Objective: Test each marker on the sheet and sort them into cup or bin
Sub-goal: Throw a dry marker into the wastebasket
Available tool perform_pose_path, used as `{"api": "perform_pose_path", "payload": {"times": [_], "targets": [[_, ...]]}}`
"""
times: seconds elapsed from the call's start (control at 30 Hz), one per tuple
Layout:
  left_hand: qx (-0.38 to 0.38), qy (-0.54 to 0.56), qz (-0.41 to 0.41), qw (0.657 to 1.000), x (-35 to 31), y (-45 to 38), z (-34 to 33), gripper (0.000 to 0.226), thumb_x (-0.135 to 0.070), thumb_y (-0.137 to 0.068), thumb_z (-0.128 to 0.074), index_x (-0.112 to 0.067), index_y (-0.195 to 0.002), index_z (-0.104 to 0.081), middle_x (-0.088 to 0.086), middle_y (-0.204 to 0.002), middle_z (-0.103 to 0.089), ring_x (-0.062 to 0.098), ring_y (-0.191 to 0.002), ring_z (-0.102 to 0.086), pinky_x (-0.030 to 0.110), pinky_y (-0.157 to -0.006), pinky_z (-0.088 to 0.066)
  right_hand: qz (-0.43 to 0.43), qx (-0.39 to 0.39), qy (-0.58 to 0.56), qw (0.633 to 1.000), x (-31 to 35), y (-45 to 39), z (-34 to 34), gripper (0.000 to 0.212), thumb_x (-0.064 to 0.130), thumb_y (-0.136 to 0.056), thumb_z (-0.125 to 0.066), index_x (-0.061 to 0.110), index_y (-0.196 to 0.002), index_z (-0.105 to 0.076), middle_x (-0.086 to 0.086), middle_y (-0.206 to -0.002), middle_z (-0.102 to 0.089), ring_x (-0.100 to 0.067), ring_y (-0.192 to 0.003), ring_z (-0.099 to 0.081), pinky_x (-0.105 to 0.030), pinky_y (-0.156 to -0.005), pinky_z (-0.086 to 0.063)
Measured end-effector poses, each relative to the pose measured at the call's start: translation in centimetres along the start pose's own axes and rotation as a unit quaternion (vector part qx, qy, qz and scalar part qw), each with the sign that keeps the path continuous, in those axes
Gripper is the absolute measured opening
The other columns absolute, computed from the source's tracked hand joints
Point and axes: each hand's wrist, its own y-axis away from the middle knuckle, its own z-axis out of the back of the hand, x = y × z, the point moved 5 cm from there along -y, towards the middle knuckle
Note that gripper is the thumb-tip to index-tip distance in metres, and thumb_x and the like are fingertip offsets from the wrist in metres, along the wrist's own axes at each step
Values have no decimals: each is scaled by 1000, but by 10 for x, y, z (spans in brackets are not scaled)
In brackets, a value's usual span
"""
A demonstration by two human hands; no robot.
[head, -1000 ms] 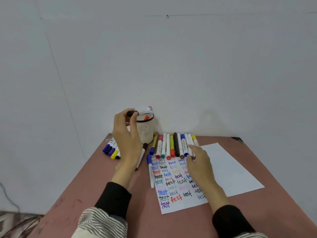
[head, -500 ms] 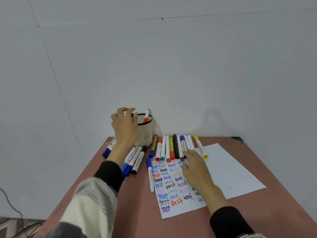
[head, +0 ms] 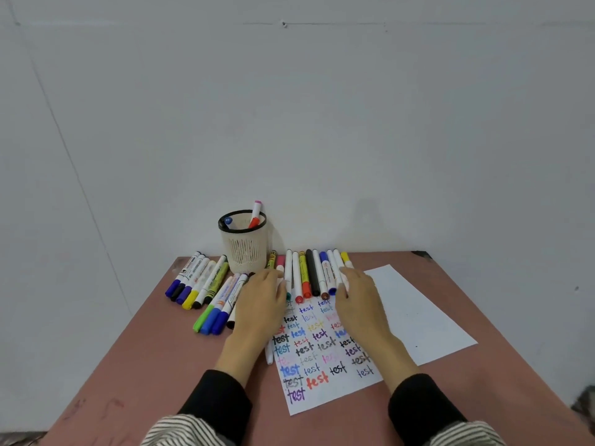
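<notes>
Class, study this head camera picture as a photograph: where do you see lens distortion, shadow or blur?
Head view: the wide lens bows the wall seams and splays the table edges; light is soft and even, with only a faint shadow on the wall right of the cup; no glare; the writing on the sheet is sharp enough to read, while both hands look slightly soft at the fingertips.

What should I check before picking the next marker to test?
1. Left hand free: ok, it holds nothing.
2. Right hand free: ok, fingers lie flat over the marker row.
3. Room left on the sheet: ok, its right half is blank.
4. Cup upright with room: ok, only two markers show inside.
5. Bin within reach: cannot tell, none is in view.
6. Which markers are already tested: cannot tell, nothing marks them.
</notes>
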Motion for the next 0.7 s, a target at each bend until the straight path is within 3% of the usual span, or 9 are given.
{"api": "perform_pose_path", "payload": {"times": [0.1,0.2,0.33,0.43,0.5,0.57,0.63,0.7], "targets": [[3,-2,-15,1000,-1,-1,-5,32,-27,-101,-41,-16,-127,-57,-1,-124,-57,12,-110,-52,25,-90,-41,-80,-71,58,993,-18,-19,17,31,18,-101,-42,7,-127,-55,-11,-127,-53,-24,-118,-43,-33,-95,-39],[1,-12,-28,1000,-5,-1,-5,29,-27,-102,-41,-17,-122,-58,-2,-120,-58,12,-106,-52,24,-89,-41,-138,-14,163,977,-34,-31,12,35,33,-101,-39,8,-115,-60,-13,-125,-50,-28,-116,-40,-37,-94,-36],[5,-21,-34,999,-6,-2,-7,27,-29,-102,-40,-19,-117,-60,-4,-114,-59,11,-102,-53,26,-89,-44,-108,-21,201,973,-34,-37,7,32,35,-100,-41,11,-98,-64,-9,-115,-54,-25,-110,-41,-36,-90,-38],[10,-26,-36,999,-7,-2,-8,28,-29,-102,-40,-19,-119,-59,-3,-116,-60,11,-105,-53,27,-92,-44,-117,-52,189,974,-37,-37,13,25,28,-100,-45,9,-100,-60,-8,-112,-57,-25,-107,-45,-36,-88,-42],[12,-19,-37,999,-7,-2,-7,29,-29,-102,-40,-19,-123,-58,-2,-121,-59,12,-109,-53,27,-93,-42,-135,-104,133,976,-40,-33,24,21,24,-101,-46,7,-106,-57,-9,-105,-60,-25,-98,-52,-38,-79,-47],[4,-3,-40,999,-8,-2,-4,33,-27,-102,-42,-19,-131,-53,0,-129,-56,15,-116,-51,28,-97,-40,-134,-125,-22,983,-41,-26,35,19,23,-102,-45,8,-107,-54,-8,-93,-60,-20,-79,-55,-32,-62,-46],[-11,20,-63,998,-13,-4,-1,39,-27,-101,-45,-19,-139,-47,1,-137,-51,16,-123,-48,29,-101,-38,-102,-77,-157,979,-36,-21,42,15,23,-101,-47,12,-104,-57,-5,-88,-61,-13,-66,-50,-22,-52,-39],[-4,22,-107,994,-22,-4,-1,46,-27,-100,-50,-20,-144,-41,-1,-146,-44,17,-133,-41,32,-110,-32,-54,17,-190,980,-26,-16,43,10,25,-99,-53,21,-98,-62,-2,-85,-66,-13,-65,-50,-21,-58,-41]]}}
